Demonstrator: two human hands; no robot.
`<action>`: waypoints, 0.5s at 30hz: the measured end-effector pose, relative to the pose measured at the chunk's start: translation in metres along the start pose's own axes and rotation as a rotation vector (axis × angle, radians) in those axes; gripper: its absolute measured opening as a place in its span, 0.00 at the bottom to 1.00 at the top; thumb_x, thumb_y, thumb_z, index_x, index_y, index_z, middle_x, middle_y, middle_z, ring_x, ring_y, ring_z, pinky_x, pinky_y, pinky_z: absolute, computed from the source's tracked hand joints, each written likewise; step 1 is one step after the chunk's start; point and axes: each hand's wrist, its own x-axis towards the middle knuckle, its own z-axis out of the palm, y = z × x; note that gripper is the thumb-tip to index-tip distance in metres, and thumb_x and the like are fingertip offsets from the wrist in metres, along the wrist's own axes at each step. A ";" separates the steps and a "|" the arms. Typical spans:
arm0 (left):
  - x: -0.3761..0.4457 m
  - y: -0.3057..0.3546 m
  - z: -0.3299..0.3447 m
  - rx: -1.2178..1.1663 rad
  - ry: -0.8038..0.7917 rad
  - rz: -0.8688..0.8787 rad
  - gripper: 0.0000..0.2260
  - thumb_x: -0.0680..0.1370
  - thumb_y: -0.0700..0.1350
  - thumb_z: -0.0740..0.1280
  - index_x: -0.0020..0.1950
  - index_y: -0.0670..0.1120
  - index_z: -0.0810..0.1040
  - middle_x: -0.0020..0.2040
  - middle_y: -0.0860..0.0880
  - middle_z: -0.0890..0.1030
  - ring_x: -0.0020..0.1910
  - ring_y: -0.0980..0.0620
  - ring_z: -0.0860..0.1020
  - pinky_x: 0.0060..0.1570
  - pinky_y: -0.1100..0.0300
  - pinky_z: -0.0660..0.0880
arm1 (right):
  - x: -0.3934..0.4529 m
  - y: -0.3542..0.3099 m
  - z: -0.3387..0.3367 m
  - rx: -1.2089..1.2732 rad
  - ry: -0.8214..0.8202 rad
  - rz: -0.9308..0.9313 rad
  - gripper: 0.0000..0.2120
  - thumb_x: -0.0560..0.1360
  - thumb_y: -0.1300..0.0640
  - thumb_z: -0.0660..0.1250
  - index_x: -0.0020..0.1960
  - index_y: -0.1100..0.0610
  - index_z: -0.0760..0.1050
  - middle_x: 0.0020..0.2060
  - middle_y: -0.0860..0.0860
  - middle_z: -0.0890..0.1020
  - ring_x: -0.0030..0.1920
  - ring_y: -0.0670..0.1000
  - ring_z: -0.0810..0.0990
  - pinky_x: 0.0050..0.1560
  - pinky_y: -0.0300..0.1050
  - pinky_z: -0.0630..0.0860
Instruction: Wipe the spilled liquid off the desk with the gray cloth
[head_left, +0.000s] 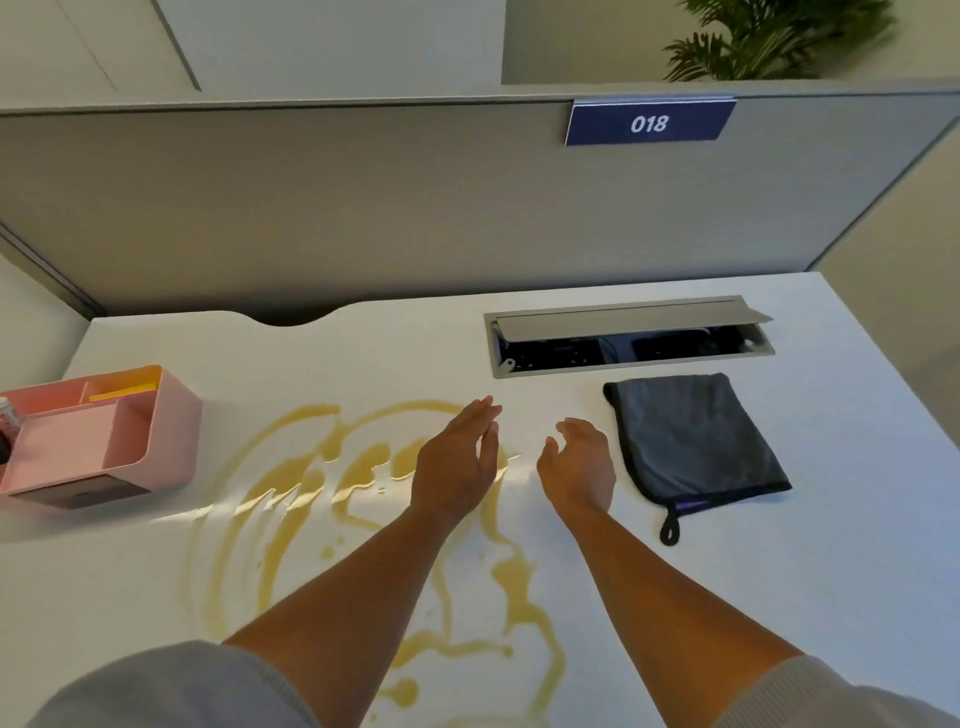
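A yellowish-brown spilled liquid spreads in swirls over the left and middle of the white desk. The gray cloth lies folded flat at the right, its black loop toward me. My left hand hovers above the spill's right part, fingers straight and apart, holding nothing. Just left of the cloth is my right hand, fingers loosely curled and empty, a small gap from the cloth's edge.
A pink desk organizer stands at the left edge beside the spill. An open cable tray is set into the desk behind the cloth. A gray partition with a blue 018 sign closes the back.
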 end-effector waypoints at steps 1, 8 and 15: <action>-0.002 0.008 0.014 0.003 -0.050 -0.011 0.16 0.82 0.50 0.59 0.68 0.54 0.75 0.70 0.58 0.72 0.70 0.63 0.68 0.64 0.62 0.69 | 0.002 0.010 -0.003 -0.013 0.021 0.009 0.18 0.81 0.53 0.65 0.69 0.56 0.76 0.71 0.50 0.74 0.70 0.50 0.73 0.69 0.45 0.69; -0.025 0.039 0.093 0.149 -0.410 -0.049 0.23 0.83 0.54 0.54 0.78 0.51 0.60 0.79 0.55 0.54 0.77 0.55 0.55 0.72 0.55 0.63 | 0.027 0.075 -0.028 -0.262 0.056 0.030 0.21 0.81 0.51 0.65 0.70 0.60 0.74 0.75 0.57 0.69 0.78 0.58 0.61 0.76 0.56 0.64; -0.039 0.043 0.123 0.247 -0.498 -0.059 0.26 0.83 0.53 0.53 0.80 0.47 0.52 0.80 0.51 0.49 0.79 0.51 0.47 0.74 0.54 0.58 | 0.034 0.113 -0.038 -0.366 -0.019 0.110 0.22 0.82 0.50 0.62 0.73 0.57 0.69 0.76 0.57 0.66 0.76 0.59 0.63 0.73 0.56 0.67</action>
